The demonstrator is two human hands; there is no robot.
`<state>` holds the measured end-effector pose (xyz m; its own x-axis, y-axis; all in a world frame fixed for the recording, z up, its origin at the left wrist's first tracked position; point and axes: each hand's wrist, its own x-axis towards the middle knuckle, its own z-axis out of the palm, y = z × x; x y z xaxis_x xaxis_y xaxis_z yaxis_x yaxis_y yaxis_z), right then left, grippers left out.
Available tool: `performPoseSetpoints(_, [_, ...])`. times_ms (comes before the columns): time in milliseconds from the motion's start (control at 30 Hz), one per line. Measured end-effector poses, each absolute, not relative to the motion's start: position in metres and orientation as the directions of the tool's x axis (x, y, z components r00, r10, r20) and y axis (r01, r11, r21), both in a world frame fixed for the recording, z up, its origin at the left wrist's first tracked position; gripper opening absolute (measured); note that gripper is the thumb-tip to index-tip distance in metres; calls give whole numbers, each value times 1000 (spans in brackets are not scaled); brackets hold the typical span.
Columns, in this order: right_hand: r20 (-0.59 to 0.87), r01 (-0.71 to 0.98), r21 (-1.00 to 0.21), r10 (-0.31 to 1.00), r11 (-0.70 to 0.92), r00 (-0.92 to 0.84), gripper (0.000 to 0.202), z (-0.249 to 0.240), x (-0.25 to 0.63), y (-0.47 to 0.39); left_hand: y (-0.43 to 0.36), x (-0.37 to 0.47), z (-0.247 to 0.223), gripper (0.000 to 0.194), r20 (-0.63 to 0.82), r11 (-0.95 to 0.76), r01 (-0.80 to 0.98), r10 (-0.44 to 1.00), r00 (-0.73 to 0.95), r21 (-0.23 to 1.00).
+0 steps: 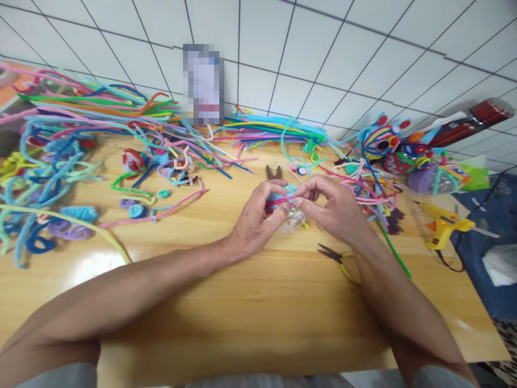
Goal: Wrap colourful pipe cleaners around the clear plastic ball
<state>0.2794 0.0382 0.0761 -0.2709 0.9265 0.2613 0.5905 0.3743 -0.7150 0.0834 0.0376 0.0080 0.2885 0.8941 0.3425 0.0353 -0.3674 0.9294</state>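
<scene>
Near the middle of the table, my left hand (258, 218) is wrapped around a small craft piece (278, 200) with light blue and pink pipe cleaner on it. Clear plastic (293, 222) shows below the piece, partly hidden by my fingers. My right hand (333, 210) pinches at the piece's right side, thumb and forefinger together on what looks like the pink pipe cleaner. Just behind my left hand lies a dark U-shaped item (273, 172). Pliers with yellow handles (331, 253) lie beside my right wrist, partly covered by it.
Loose pipe cleaners (274, 129) line the wall, with curled pieces (52, 188) at left. A phone (204, 86), blurred, leans on the tiles. At right are decorated craft figures (379, 140), a yellow glue gun (442, 223) with its cable, and a red cylinder (472, 121).
</scene>
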Motion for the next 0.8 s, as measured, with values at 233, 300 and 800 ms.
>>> performPoseSetpoints(233, [249,575,-732,929,366,-275,4,75,280,38,37,84,7,16,348,-369,20,893,284,929])
performPoseSetpoints(300, [251,586,-721,928,370,-276,4,74,278,38,37,84,7,17,343,-362,16,895,285,932])
performPoseSetpoints(800, [327,643,-633,902,430,-282,3,70,276,37,33,79,-3,32,412,-430,-31,840,354,902])
